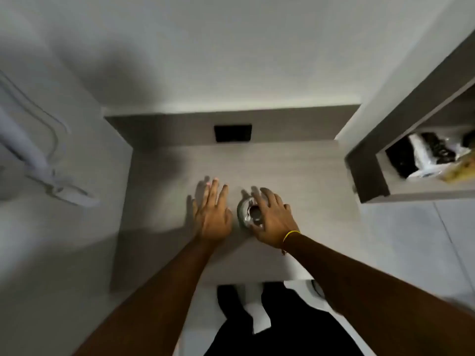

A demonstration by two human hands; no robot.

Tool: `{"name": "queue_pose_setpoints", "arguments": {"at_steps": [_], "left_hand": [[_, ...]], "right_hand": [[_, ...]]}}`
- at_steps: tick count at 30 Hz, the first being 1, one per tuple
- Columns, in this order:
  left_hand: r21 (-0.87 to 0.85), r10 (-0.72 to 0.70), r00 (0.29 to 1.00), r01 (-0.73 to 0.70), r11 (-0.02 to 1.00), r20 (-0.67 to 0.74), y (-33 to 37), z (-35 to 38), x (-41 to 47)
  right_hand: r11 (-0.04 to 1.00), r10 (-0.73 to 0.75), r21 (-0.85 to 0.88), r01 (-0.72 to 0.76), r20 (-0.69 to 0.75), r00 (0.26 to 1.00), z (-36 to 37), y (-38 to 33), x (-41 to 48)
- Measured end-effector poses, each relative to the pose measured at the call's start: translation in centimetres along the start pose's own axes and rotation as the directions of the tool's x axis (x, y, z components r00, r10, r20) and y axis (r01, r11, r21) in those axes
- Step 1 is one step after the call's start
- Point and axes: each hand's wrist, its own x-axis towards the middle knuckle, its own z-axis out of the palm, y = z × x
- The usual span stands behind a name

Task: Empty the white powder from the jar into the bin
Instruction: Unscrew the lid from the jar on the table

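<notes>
A small clear glass jar (246, 211) stands upright on the grey wooden desk (295, 176), seen from above with a dark opening. My right hand (272, 219) lies over its right side, fingers curled around it. My left hand (212, 210) hovers just left of the jar with fingers spread, holding nothing and not touching it. The frame is blurred, so I cannot make out powder inside the jar. No bin is in view.
A dark rectangular cutout (232, 133) sits at the desk's back edge. A shelf box (370, 176) at the right holds black and white bags (424, 155). A white hose fitting (38, 160) hangs on the left wall. Tiled floor lies to the right.
</notes>
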Motion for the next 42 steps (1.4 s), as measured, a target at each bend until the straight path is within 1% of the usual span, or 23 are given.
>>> {"name": "queue_pose_setpoints", "arguments": {"at_steps": [1,2,4,6,9,14,20,25,28,31,33,35,39,42], "left_hand": [[-0.006,-0.014,0.999,0.014,1.0,0.039,-0.2,1.7,-0.7],[-0.014,-0.021,0.997,0.022,1.0,0.074,-0.5,3.0,-1.0],[0.03,-0.044,0.978,0.039,0.999,0.203,-1.1,5.9,-2.8],[0.06,-0.024,0.971,0.009,0.998,0.239,-1.6,8.2,-3.7],[0.079,-0.01,0.981,-0.006,0.997,0.196,-1.8,9.3,-3.9],[0.064,-0.013,0.989,0.004,0.998,0.144,-2.1,9.9,-4.0],[0.051,0.0,0.995,-0.005,0.999,0.098,-2.3,10.6,-4.2],[0.031,0.004,0.997,-0.006,1.0,0.078,-2.5,10.9,-4.4],[0.032,0.006,0.997,-0.009,0.999,0.078,-2.6,11.1,-4.3],[0.027,0.005,0.996,-0.007,1.0,0.085,-2.8,11.1,-4.3],[0.024,0.007,0.997,-0.009,1.0,0.079,-2.8,11.1,-4.3],[0.031,0.01,0.998,-0.012,0.999,0.062,-2.7,11.0,-4.3],[0.045,0.016,0.999,-0.019,0.999,0.048,-2.7,10.8,-4.3],[0.047,0.019,0.999,-0.021,0.999,0.04,-2.7,10.9,-4.4]], "right_hand": [[1.0,0.012,0.002,-0.012,0.042,0.999,1.0,0.3,0.4],[0.999,0.031,0.007,-0.031,0.036,0.999,1.3,0.4,1.1],[0.998,0.058,-0.009,-0.058,0.088,0.994,2.3,0.6,1.5],[0.999,0.049,-0.008,-0.048,0.111,0.993,3.0,0.5,2.3],[0.999,0.045,-0.023,-0.042,0.148,0.988,2.8,0.2,3.4],[0.986,0.059,-0.165,-0.018,0.248,0.967,2.3,-0.2,4.7],[0.979,0.019,-0.198,0.048,0.321,0.947,1.7,-0.3,5.9],[0.978,0.002,-0.199,0.067,0.329,0.944,1.6,-0.6,5.7],[0.985,-0.021,-0.155,0.075,0.328,0.944,1.3,-0.4,5.2],[0.997,-0.016,-0.073,0.036,0.252,0.968,0.6,0.4,4.1],[1.0,0.02,-0.013,-0.018,0.173,0.985,0.0,1.5,3.3],[0.997,0.074,0.013,-0.076,0.126,0.989,-0.6,3.2,2.5],[0.982,0.188,-0.001,-0.189,0.123,0.975,-1.3,7.1,1.2],[0.977,0.214,-0.008,-0.215,0.131,0.968,-1.1,8.6,0.5]]}}
